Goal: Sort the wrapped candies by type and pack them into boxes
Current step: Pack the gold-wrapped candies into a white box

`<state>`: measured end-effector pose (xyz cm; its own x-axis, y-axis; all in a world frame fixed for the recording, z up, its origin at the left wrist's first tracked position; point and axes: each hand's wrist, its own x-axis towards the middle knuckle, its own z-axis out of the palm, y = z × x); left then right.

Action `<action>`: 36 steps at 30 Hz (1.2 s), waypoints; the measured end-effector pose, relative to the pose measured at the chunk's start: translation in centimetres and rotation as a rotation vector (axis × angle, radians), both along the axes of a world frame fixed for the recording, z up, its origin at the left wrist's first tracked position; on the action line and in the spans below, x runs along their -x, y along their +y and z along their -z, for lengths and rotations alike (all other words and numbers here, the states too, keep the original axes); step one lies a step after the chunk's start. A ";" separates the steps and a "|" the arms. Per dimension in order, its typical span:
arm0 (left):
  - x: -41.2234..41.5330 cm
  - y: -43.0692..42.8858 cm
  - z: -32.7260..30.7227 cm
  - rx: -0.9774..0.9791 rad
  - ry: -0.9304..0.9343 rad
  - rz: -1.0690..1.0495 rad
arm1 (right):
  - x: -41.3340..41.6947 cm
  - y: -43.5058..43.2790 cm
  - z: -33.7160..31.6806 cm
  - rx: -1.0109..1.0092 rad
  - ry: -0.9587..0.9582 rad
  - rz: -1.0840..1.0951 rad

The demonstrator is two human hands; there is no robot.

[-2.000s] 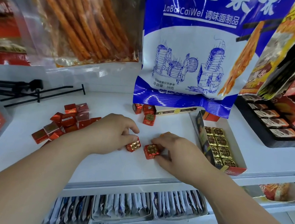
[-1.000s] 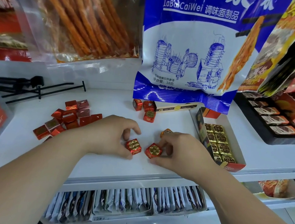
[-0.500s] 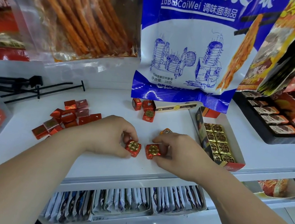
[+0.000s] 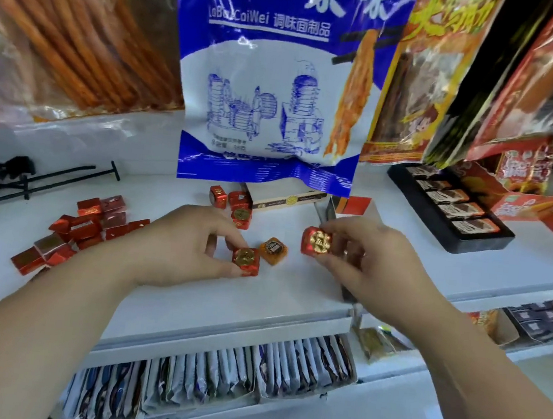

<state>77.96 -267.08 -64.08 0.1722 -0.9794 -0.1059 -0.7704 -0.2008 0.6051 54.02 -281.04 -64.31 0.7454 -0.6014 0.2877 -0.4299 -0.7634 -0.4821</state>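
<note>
My left hand (image 4: 181, 245) pinches a red candy with a gold seal (image 4: 246, 260) that sits on the white shelf (image 4: 293, 294). My right hand (image 4: 365, 261) holds a second red gold-sealed candy (image 4: 316, 242), lifted a little above the shelf. Between them lies an orange candy (image 4: 273, 249). A heap of plain red candies (image 4: 76, 228) sits at the left. Up to three more red candies (image 4: 234, 204) lie at the back. The candy box (image 4: 332, 208) is mostly hidden behind my right hand.
A blue and white snack bag (image 4: 276, 81) hangs low over the back of the shelf. A black tray of wrapped bars (image 4: 451, 208) stands at the right. Black hooks (image 4: 31, 174) lie at the back left. Sachets (image 4: 215, 374) fill the lower shelf.
My right hand has lifted its red candy off the shelf and carried it right, toward the box. The orange candy now lies uncovered. My left hand still pinches its candy.
</note>
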 end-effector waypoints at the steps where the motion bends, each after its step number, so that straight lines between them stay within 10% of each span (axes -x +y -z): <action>1: 0.7 -0.3 -0.3 0.050 0.016 -0.018 | 1.2 -0.8 -0.3 -0.011 -0.045 0.061; 11: 7.0 -7.8 0.8 0.223 0.030 -0.273 | 5.5 -5.6 2.3 -0.058 -0.043 0.303; 36: 9.1 -18.2 1.9 0.052 -0.390 -0.086 | 4.1 -6.7 3.9 -0.118 0.093 0.343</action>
